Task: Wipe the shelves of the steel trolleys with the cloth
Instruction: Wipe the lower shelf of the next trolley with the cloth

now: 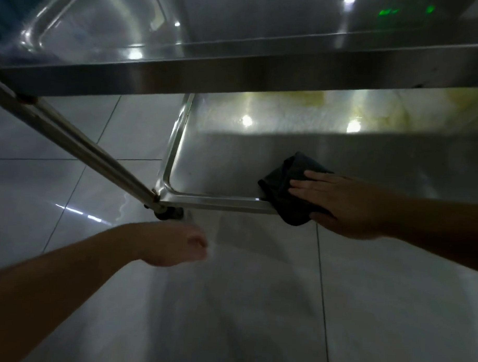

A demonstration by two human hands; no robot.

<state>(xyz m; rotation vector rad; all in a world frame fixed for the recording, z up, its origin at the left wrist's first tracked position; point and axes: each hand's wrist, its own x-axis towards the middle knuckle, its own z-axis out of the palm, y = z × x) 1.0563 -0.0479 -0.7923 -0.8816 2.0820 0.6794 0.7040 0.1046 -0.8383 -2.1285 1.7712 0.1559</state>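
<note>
On the lower shelf (233,164), near its near rim, right hand (337,203) is pressing flat on dark cloth (286,182), fingers (311,184) stretched out, thumb tucking under the cloth's near edge, so the grip is pinning the cloth rather than clenching it. Cloth is lying bunched, partly draping over the shelf's near rim. Left hand (176,243) is hanging over the tiled floor (255,303), near the trolley's near-left corner, loosely curled, blurred, holding nothing visible. Steel leg (71,139) is running diagonally to that corner, caster (167,213) under it. Upper shelf (236,72) is spanning the far side above.
</note>
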